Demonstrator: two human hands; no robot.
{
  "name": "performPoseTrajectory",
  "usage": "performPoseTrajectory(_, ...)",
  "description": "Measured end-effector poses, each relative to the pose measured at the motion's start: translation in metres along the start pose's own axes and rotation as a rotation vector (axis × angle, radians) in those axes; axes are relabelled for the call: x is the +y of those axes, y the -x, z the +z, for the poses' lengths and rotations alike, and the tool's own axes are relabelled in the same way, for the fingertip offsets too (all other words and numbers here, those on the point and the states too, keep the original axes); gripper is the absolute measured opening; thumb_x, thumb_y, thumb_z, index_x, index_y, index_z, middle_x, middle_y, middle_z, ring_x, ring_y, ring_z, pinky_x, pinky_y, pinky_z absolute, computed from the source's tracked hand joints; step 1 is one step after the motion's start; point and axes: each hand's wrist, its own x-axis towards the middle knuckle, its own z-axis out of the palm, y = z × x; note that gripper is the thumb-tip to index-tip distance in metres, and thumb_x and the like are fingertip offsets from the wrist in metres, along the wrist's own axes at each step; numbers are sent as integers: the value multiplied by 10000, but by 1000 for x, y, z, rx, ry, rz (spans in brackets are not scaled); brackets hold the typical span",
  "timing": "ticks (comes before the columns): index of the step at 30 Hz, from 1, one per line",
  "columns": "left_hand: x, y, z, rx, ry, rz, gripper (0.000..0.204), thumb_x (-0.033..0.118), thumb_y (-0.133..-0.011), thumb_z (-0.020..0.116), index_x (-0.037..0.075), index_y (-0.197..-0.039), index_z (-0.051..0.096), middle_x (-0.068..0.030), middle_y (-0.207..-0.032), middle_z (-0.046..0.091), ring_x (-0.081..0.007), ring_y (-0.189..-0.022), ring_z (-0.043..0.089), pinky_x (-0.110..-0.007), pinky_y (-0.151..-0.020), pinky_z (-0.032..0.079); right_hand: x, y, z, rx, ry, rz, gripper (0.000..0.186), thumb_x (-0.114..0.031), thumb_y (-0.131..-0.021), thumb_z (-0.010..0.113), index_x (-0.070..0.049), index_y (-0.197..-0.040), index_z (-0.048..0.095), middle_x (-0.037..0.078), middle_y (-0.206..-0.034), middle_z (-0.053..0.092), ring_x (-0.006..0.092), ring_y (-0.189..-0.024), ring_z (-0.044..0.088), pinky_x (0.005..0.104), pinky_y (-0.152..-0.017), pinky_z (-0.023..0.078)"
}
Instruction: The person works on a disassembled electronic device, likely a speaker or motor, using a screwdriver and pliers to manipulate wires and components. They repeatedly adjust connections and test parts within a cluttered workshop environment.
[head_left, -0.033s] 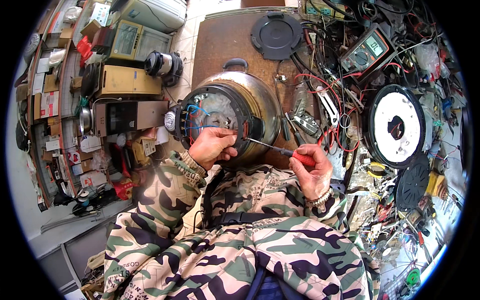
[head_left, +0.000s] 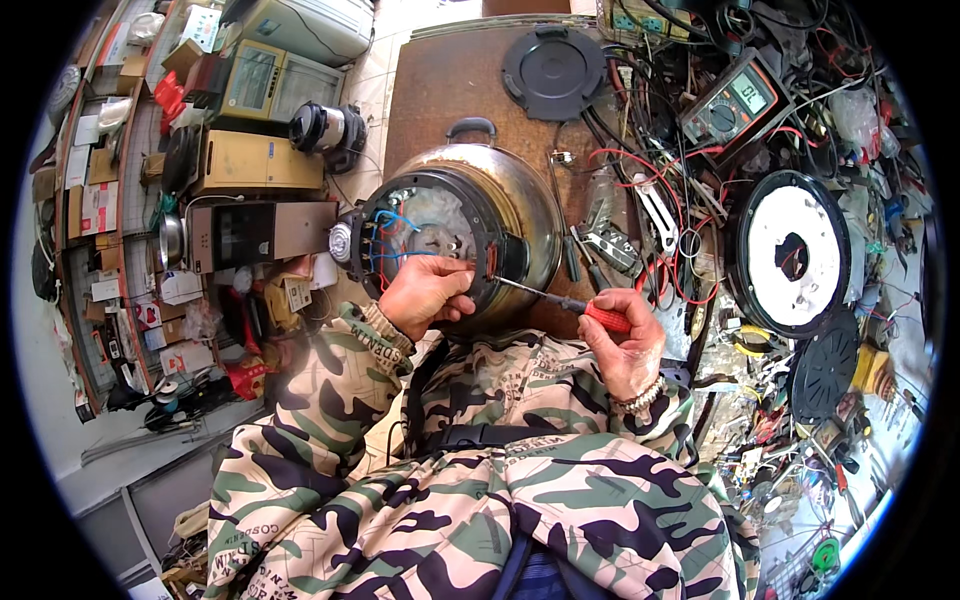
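Note:
A steel pot-shaped appliance (head_left: 530, 220) lies on its side, its open black-ringed base (head_left: 432, 208) showing blue wires and a silvery plate. My left hand (head_left: 425, 295) pinches at the lower right part of that base, beside the screwdriver tip; what is between the fingers is too small to make out. My right hand (head_left: 625, 345) grips a red-handled screwdriver (head_left: 605, 318), its shaft reaching left to the black rim.
A brown board (head_left: 445, 80) bears a black cover (head_left: 552, 70). To the right are a multimeter (head_left: 730, 100), tangled leads, a wrench (head_left: 658, 208), a white round plate (head_left: 790, 225) and clutter. On the left stand crowded shelves (head_left: 100, 250) and boxy appliances (head_left: 260, 160).

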Motion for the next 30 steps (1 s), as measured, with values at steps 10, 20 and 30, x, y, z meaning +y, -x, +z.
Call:
performPoseTrajectory(10, -2, 3, 6, 50, -11, 23, 233, 53, -968, 652, -36, -1183, 658, -14, -831, 663, -93, -612, 630, -231, -519, 515, -5, -7, 0, -38, -55, 34, 232, 22, -895, 733, -17, -1075, 592, 29, -940, 661, 70, -801, 630, 221, -713, 512)
performPoseTrajectory(20, 8, 7, 8, 30, 122, -47, 196, 41, -951, 631, -7, -1140, 654, -10, -833, 630, -104, -648, 601, -233, -522, 455, -1, -8, -2, -27, -40, 52, 233, 23, -878, 745, -19, -1055, 599, 37, -954, 666, 84, -833, 644, 236, -749, 526)
performPoseTrajectory(30, 8, 9, -11, -195, 232, -105, 276, -7, -937, 568, -20, -1211, 601, 4, -804, 520, -104, -666, 527, -208, -463, 321, -4, -5, 2, 21, 0, 32, 232, 24, -874, 743, -12, -1053, 601, 45, -979, 666, 96, -876, 657, 242, -786, 532)
